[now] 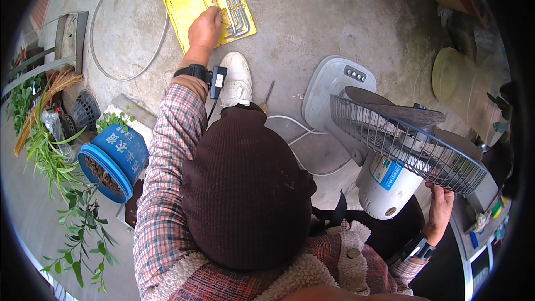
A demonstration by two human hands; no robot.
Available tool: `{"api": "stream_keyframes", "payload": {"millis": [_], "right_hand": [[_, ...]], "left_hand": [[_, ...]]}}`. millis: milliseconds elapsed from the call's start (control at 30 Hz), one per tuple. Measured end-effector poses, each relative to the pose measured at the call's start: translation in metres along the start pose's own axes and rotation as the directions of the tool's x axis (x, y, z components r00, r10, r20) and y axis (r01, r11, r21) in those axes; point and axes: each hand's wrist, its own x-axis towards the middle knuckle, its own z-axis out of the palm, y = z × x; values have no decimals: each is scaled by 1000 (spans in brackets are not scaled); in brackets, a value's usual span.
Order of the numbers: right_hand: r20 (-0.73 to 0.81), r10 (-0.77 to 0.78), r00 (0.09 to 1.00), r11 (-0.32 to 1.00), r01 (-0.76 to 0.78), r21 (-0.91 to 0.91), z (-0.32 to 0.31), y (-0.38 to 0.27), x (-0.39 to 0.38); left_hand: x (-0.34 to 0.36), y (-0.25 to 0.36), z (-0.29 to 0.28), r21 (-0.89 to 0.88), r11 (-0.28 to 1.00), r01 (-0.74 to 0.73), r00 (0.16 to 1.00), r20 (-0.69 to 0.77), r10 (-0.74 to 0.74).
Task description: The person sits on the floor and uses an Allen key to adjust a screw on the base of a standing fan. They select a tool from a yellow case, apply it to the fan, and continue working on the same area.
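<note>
Over the yellow tool case (181, 8), which lies opened on the floor, my left hand (205, 28) reaches in with fingers curled beside several hex keys (233, 5). Whatever it pinches is hidden under the fingers. My right hand (440, 209) grips the lower rim of the wire guard on a tilted electric fan (390, 184). Dark blades show within the guard (384, 134), and its grey base (334, 89) with a row of buttons rests on the floor. A screwdriver (268, 96) lies between the white shoe (237, 75) and the fan base.
Dark brown ribbed knit (248, 195) blocks the middle of the view. A grey hose (97, 50) curves across the floor at left. Near it stand a blue bucket of soil (120, 156), plants (78, 234) and a straw broom (53, 95). A pale cord (295, 134) loops by the fan.
</note>
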Motion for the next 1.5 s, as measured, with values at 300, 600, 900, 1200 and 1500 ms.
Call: {"api": "stream_keyframes", "payload": {"millis": [300,600,900,1200,1500], "right_hand": [[22,-21,1000,1000,21,-1,1,-2,0],[53,-43,998,999,43,-8,1,-1,-1],[55,-65,996,998,66,-9,1,1,2],[115,-83,990,996,78,49,1,-5,0],[67,-69,995,997,67,40,0,2,2]], "left_hand": [[-22,23,20,-124,979,163,985,84,-153],[-26,31,19,-244,941,236,970,7,-241],[-35,35,27,-210,961,180,984,33,-177],[-12,14,10,-102,995,-16,973,226,38],[3,9,-1,-67,979,-193,953,225,204]]}}
